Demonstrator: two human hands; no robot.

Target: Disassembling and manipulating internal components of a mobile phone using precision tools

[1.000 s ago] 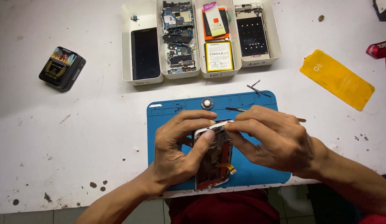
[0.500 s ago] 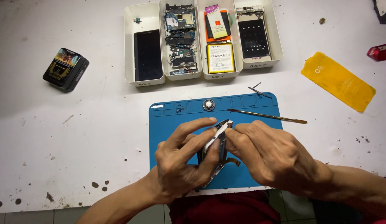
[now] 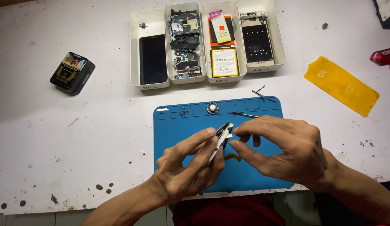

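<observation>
While left hand (image 3: pixel 184 169) clasps phone frame (image 3: pixel 220 140) edge-on, right hand (image 3: pixel 287 148) seemingly pinches its top.

blue mat (image 3: pixel 249 175), yellow sheet (image 3: pixel 340 85), white trays (image 3: pixel 149 16).

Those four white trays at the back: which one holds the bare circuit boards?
The second tray from the left, crowded with blue and black circuit boards. The others hold a dark screen, flat batteries and a perforated frame.

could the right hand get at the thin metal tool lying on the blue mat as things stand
Probably yes: the thin metal tool lies uncovered on the blue mat just beyond the right hand, though its fingers are busy at the phone part.
</observation>
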